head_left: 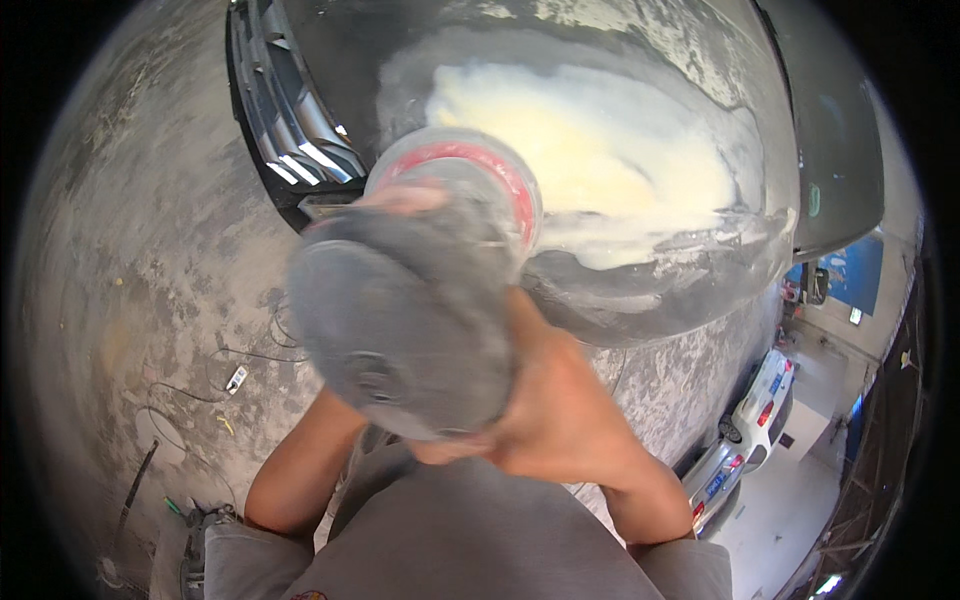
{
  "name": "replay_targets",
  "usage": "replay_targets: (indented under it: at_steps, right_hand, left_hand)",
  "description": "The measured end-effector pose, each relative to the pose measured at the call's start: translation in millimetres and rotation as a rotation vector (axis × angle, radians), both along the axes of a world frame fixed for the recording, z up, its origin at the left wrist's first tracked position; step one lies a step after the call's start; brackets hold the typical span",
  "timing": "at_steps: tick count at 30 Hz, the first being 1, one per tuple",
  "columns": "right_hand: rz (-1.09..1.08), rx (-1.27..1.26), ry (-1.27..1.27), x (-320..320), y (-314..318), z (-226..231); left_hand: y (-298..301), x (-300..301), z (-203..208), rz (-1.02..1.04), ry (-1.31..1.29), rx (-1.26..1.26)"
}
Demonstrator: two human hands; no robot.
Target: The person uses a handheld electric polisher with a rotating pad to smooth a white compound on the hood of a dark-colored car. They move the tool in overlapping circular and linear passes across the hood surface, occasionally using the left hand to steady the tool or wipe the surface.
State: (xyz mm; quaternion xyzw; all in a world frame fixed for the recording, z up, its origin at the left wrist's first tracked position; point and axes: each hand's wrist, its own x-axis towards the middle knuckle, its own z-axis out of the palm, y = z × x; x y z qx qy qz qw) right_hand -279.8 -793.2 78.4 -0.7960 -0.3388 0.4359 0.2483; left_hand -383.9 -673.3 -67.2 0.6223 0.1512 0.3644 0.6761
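A dusty dark-grey power sander (395, 320) fills the middle of the view, slightly smeared by motion. Its round pad with a red ring (450, 153) lies against the left edge of a pale yellow filler patch (590, 140) on the dark car body panel (640, 300). My right hand (545, 395) is wrapped round the rear of the sander's body. Toward the pad, my left hand (412, 197) grips the front of the tool; the sander hides most of that hand and its wrist.
Beside the pad on the left is the car's chrome grille (290, 100). A cable (255, 352) and a small white power socket (237, 380) lie on the stained floor at left. White cars (745, 430) stand at right, and another dark vehicle panel (840, 150) is at far right.
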Motion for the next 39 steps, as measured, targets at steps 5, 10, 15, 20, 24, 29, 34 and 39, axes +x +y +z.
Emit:
replay_targets:
  at_steps: [5,10,15,20,24,29,34,39]
  right_hand:
    - [0.077,-0.188,-0.07,-22,-1,-6]
    - [-0.068,-0.013,-0.203,-45,-70,5]
    - [-0.197,-0.04,-0.366,-47,-114,-7]
    - [-0.196,-0.066,-0.325,-40,-111,-4]
    - [-0.107,-0.177,-0.263,-33,-104,3]
    - [-0.189,-0.048,-0.312,-26,-108,4]
    - [-0.317,0.007,-0.281,-20,-111,7]
    - [0.001,-0.269,-0.248,-12,-115,17]
  left_hand:
    - [-12,-39,-10,0.041,-0.014,-0.022]
    - [-60,-29,-5,-0.071,-0.167,0.05]
    - [-89,1,16,-0.16,-0.276,0.017]
    - [-86,14,4,-0.117,-0.322,0.084]
    - [-81,16,-11,0.087,-0.303,0.151]
    - [-95,30,9,-0.026,-0.339,0.077]
    - [-96,39,12,-0.1,-0.316,0.022]
    - [-103,42,-2,0.199,-0.411,0.078]
